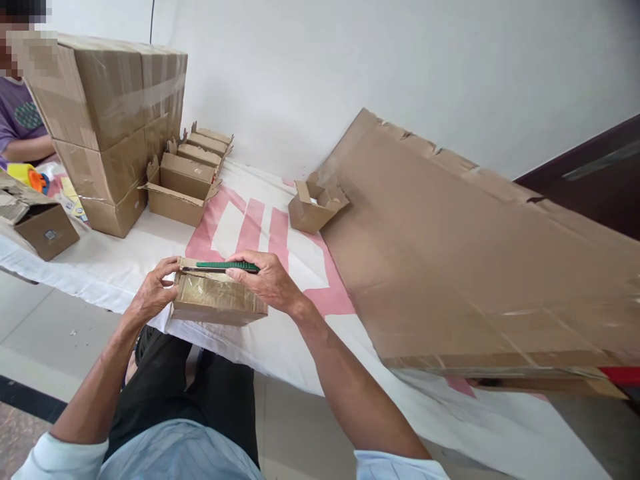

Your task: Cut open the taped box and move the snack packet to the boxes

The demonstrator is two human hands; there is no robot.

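A small taped cardboard box [220, 308] lies near the front edge of the cloth-covered table, right before my body. My left hand [156, 293] grips its left end, with the fingers on the upper corner and the side. In my right hand [267, 280] is a green box cutter [225, 266], held level over the top of the box with its tip pointing left, close to my left fingertips. Whether the blade touches the cardboard I cannot tell. Shiny clear tape covers the box's near face.
Stacked taped cartons [110, 140] stand at the left, beside a row of open small boxes [180, 193]. Another open box [315, 207] sits by a large cardboard sheet [465, 267] on the right. A person in a purple shirt [23, 117] is behind the stack, near a yellow tape dispenser [23, 175].
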